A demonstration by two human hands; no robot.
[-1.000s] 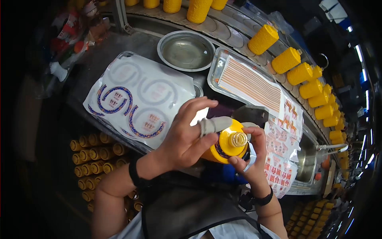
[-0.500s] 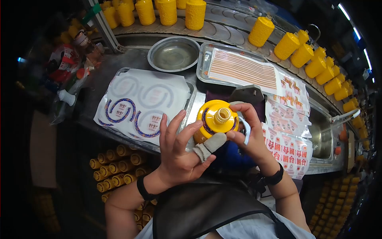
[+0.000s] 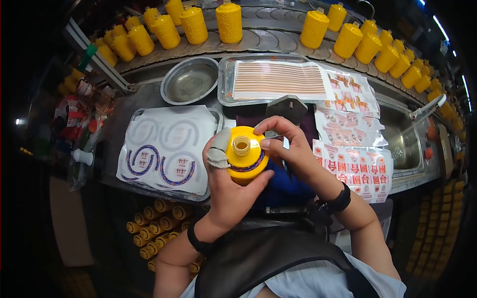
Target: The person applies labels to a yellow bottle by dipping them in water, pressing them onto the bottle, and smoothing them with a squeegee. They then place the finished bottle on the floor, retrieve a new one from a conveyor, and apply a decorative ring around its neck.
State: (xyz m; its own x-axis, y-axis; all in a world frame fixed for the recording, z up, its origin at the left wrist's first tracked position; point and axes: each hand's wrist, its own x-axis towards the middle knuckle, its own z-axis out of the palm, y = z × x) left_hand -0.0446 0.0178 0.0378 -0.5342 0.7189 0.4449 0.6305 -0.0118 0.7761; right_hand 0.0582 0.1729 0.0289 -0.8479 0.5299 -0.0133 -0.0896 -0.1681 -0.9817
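A yellow bottle (image 3: 252,133) with an open threaded neck is tilted toward me, and a patterned dark blue and red band curves along its shoulder. My left hand (image 3: 231,196) is wrapped round its left side and underside, with a grey fabric cover on one finger. On the upper right edge of the bottle, my right hand (image 3: 293,149) has its thumb and forefinger closed against the shoulder. A small pale strip (image 3: 286,143) shows between the fingers of that hand; its other end is hidden. Left of the bottle lies a decal sheet (image 3: 171,136) with blue-red curved bands.
Behind are a metal bowl (image 3: 191,82) and a tray (image 3: 226,82) bearing a striped sheet (image 3: 278,79). Red-printed sheets (image 3: 353,169) lie right, beside a sink (image 3: 405,149). Yellow bottles (image 3: 228,22) line the back conveyor; several more stand below the table's left side.
My left hand has gone from spread fingers to a wrap round the bottle. The bottle has turned, its band now toward the lower right. The pale strip shows less.
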